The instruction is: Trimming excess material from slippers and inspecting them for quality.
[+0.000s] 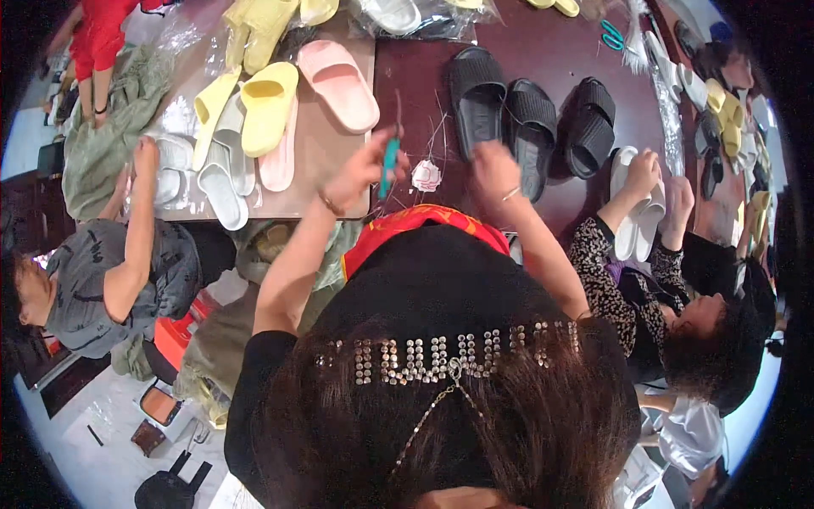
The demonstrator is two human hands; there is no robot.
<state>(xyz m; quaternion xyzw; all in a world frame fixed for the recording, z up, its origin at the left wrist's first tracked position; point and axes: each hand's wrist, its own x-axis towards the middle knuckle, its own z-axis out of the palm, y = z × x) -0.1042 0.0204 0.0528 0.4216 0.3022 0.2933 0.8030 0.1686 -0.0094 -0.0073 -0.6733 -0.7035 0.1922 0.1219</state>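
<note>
My left hand (360,170) is raised over the table edge and is closed on a teal-handled tool (389,165) that points up and down. My right hand (494,172) is a closed fist just right of it, with a thin bracelet at the wrist. Thin pale strands (438,136) run up from the gap between the hands. A small white and pink bundle (426,176) lies on the dark table (415,76) between them. I cannot tell whether the right fist grips the strands. My own hair and black top fill the lower middle.
Three black slippers (532,127) lie beyond my right hand. Pink (339,85), yellow (267,106) and white slippers (222,182) cover a brown board at left. A person in grey (110,271) reaches there. At right a person with patterned sleeves (606,254) holds white slippers (638,212).
</note>
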